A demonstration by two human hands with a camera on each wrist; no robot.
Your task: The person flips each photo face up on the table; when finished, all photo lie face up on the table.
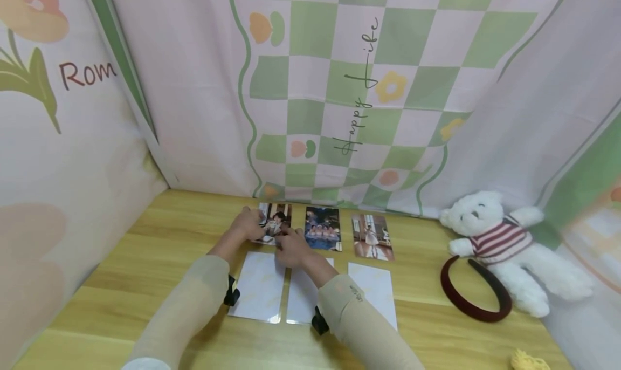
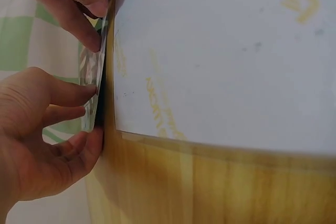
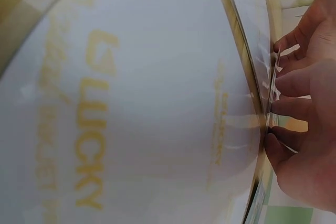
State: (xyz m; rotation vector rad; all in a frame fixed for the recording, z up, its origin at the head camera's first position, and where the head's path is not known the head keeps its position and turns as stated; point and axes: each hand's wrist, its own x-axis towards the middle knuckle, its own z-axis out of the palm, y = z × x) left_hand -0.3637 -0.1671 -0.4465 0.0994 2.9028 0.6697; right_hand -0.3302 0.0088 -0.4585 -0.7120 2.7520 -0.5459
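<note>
At the left of the upper row lies a photo (image 1: 276, 219) of a person, which both hands hold by its edges. My left hand (image 1: 246, 223) is at its left side, fingers on the face and thumb near the edge in the left wrist view (image 2: 47, 135). My right hand (image 1: 293, 248) holds its lower right edge, thumb and fingers bent there in the right wrist view (image 3: 304, 145). The photo looks slightly tilted, with a glossy clear surface (image 2: 89, 98). Below lies a white sheet (image 1: 257, 289) with yellow lettering.
To the right are a night-scene photo (image 1: 322, 228) and a photo of a white dress (image 1: 372, 236). More white sheets, a middle one (image 1: 299, 297) and a right one (image 1: 375, 289), lie below. A teddy bear (image 1: 504, 246), dark red headband (image 1: 477, 310) and yellow item (image 1: 529, 361) are at right.
</note>
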